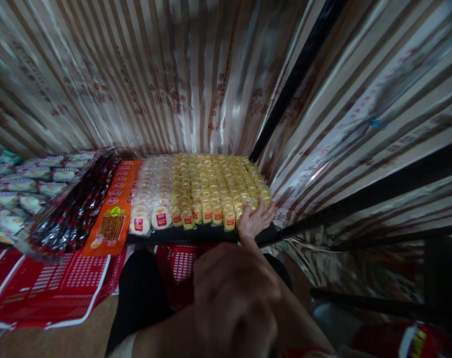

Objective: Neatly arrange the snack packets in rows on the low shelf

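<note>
A person's right hand (256, 219) lies against the near right corner of a block of yellow packets (207, 191), fingers spread and apart, clamped on nothing that shows. The left hand (235, 298), nearer the camera and below the grip, is too blurred to tell what, if anything, it holds.

The risk sits at the shelf edge (181, 235), just left of the right hand: a sideways push or a snagged wrapper could shear the end column out of line or tip a front packet over. The orange packet (114, 214), well left of the grip, juts past that edge, and a brush from a sleeve or knee could bring it down.

By count: two hands; at least six yellow packets showing red labels in front, the rows behind too tight to number; two columns of white packets (162, 189) left of them; one orange packet facing out. Farther left, dark packets (76, 214) and pale wrapped packs (20, 184) overlap beyond counting. Below and left of the grip, at least two red baskets (32, 298) show, one between the legs (139, 293).
</note>
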Demonstrator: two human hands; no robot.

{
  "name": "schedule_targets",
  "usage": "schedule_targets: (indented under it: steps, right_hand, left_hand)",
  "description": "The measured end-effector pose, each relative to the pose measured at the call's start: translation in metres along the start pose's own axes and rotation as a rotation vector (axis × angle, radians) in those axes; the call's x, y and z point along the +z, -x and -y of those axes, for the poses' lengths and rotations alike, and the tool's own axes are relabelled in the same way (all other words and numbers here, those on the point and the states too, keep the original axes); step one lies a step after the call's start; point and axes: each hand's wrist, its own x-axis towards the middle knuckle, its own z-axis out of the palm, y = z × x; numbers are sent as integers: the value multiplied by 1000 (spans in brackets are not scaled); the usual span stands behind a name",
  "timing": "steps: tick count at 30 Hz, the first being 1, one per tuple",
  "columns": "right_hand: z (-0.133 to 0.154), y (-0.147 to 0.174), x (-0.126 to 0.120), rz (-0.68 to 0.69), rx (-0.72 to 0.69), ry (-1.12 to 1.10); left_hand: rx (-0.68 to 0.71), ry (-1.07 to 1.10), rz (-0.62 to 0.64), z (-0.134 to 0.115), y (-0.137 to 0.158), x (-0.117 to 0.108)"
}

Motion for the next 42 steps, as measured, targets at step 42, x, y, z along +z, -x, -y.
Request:
schedule_targets:
  steps: [42]
  right_hand:
    - [-8,-5,-13,116,-87,42]
  left_hand:
    - [14,-187,137,130,-51,75]
